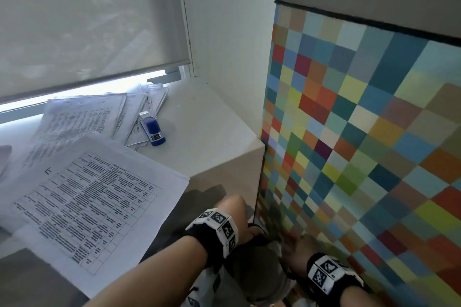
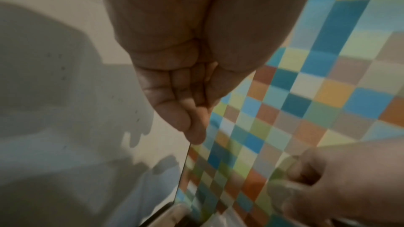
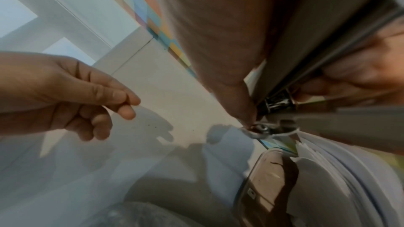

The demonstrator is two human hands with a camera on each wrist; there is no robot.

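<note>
Nearest, low against the checkered panel (image 1: 361, 119) on the right, the right hand (image 1: 293, 248) was clamped on a grey bar (image 3: 317, 44). Its fingers (image 3: 360, 77) curled round the bar's far side while the thumb (image 3: 231, 78) pressed down toward a small metal catch (image 3: 276, 103) at the bar's lower end. What the bar belonged to could not be made out. A stack of white sheets (image 3: 332, 184) lay just beneath it, and a clear tub (image 3: 264, 187) sat beside them. To do this step well, the grip probably needed to stay firm and close to the catch. The bar would best be eased rather than jerked, so the sheets below were not torn or scattered. The free hand could steady the stack if the bar shifted. The left hand (image 3: 72, 96) hung just to the left, apart from the bar. Its fingers were loosely curled and close together, the thumb tip meeting the forefinger, and they held nothing. Farther off on the left, a printed sheet (image 1: 94, 207) overhung the near edge of a white ledge (image 1: 207, 127). More loose papers (image 1: 87, 112) lay beyond it, with a blue stapler (image 1: 152, 131) at their right edge. A lowered blind (image 1: 87, 20) covered the window at the far side.
</note>
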